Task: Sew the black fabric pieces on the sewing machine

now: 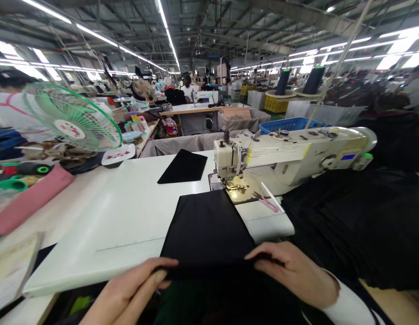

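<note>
The left hand (128, 291) pinches the near left corner of a black cloth panel (206, 230) between thumb and fingers; its wrist is cut off by the near edge of the view. The right hand (294, 273) pinches the near right corner, its curled fingers partly hidden. The panel stretches between them onto the white table (128, 212), its near hem lost in dark shadow. A paper pad (15, 266) at the near left is cut off. To the right, heaped dark fabric (345, 216) merges into one mass, single pieces indistinct. The panel's far edge reaches the sewing machine (230, 160); whether the foot presses on it is hard to tell. Pink snips (268, 203) and a white stick (273, 197) lie right of the needle. Beyond the panel lies a smaller black piece (184, 167). Farther left, a green fan (72, 117) partly covers a co-worker (13, 101); distant workers blur.
</note>
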### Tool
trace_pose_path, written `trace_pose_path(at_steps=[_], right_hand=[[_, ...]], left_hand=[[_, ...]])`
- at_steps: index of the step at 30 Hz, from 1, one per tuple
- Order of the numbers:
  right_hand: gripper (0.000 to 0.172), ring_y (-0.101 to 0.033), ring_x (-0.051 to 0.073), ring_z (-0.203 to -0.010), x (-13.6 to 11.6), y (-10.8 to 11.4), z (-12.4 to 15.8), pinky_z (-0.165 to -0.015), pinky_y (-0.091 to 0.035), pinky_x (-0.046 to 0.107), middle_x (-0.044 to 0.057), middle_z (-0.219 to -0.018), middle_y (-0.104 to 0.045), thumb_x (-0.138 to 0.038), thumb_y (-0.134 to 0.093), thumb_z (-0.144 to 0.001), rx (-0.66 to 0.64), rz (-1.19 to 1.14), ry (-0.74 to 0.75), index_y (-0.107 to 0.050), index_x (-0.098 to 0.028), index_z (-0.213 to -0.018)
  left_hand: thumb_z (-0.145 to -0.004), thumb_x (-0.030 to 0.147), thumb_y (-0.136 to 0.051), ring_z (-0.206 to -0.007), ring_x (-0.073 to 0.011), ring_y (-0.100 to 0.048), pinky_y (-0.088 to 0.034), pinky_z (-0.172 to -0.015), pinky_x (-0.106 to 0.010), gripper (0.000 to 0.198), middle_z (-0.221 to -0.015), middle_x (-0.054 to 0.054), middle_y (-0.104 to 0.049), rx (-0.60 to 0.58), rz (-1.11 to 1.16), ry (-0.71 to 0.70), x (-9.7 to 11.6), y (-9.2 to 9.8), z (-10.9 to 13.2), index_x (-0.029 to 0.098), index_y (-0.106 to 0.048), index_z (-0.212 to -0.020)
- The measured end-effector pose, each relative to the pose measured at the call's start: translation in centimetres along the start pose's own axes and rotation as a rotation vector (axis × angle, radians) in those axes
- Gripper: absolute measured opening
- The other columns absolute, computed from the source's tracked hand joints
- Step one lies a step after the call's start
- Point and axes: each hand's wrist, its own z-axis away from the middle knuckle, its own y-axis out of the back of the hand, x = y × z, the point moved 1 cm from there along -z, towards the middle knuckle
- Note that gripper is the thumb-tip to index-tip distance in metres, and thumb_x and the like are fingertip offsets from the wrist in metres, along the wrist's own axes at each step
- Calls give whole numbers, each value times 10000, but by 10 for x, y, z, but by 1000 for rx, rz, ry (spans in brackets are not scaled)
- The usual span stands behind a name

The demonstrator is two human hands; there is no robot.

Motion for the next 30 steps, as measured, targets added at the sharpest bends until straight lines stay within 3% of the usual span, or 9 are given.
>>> trace_pose_path(at_steps=[2,5,9,13,18,22,25,28,30], right_hand=[[217,-659,163,-728,14,-1,-29,-658,-501,221,-25,-759,-703,-373,-570,-931,89,28,-36,-700,-217,-856],[301,-506,130,-539,35,-5,-85,-512,-378,225,-50,-542,-510,-350,-595,-873,275,227,-83,-524,-203,-621],[279,-529,180,-719,59,-16,-148,-679,-412,279,8,-691,-549,-256,-667,-794,429,334,-143,-482,-206,-591],[172,-526,260,-966,72,-27,-170,-845,-411,364,84,-922,-591,-179,-707,-741,517,383,-201,-554,-196,-662],[153,-538,238,-917,80,-28,-170,-846,-427,377,56,-906,-586,-167,-700,-729,512,340,-181,-567,-206,-664],[153,-579,220,-900,85,-22,-168,-863,-456,370,43,-894,-632,-137,-707,-674,485,213,-107,-573,-201,-635],[73,-626,189,-802,87,-21,-160,-777,-508,337,35,-886,-693,-172,-682,-685,446,67,-61,-660,-191,-752],[249,-677,194,-794,84,-24,-147,-748,-539,332,41,-863,-732,-246,-673,-714,409,-72,-23,-717,-171,-947],[238,-696,219,-860,79,-26,-137,-793,-544,359,63,-905,-747,-289,-677,-721,405,-132,-3,-741,-175,-920]], left_hand=[[-798,544,-594,-551,-213,-662,-539,-527,-260,302,-635,-9,-676,-109,-145,-16,5,-2,-31,262,-684,-734],[-875,500,-461,-578,-233,-630,-486,-564,-301,326,-629,-21,-635,-48,-443,-19,4,-13,-83,246,-617,-744],[-893,365,-451,-844,-292,-627,-460,-759,-376,247,-847,-99,-659,39,-661,-50,-21,-37,-143,216,-592,-756],[-782,243,-590,-891,-277,-599,-454,-776,-367,85,-933,-114,-635,22,-580,-57,-51,-51,-176,202,-557,-715],[-700,106,-559,-732,-207,-571,-459,-704,-327,125,-727,-21,-582,24,-412,-89,-61,-54,-177,216,-504,-675],[-786,154,-487,-860,-199,-582,-481,-775,-338,85,-920,-50,-598,172,-262,-152,-47,-53,-153,213,-546,-805],[-827,291,-554,-970,-209,-597,-490,-823,-340,98,-1085,-69,-612,248,5,-183,-34,-47,-130,214,-609,-854],[-797,323,-651,-1052,-218,-605,-478,-897,-334,133,-1171,-68,-627,269,255,-128,-25,-41,-113,215,-674,-871],[-776,312,-697,-1073,-214,-609,-465,-937,-324,147,-1162,-57,-645,275,358,-92,-21,-38,-106,224,-709,-893]])
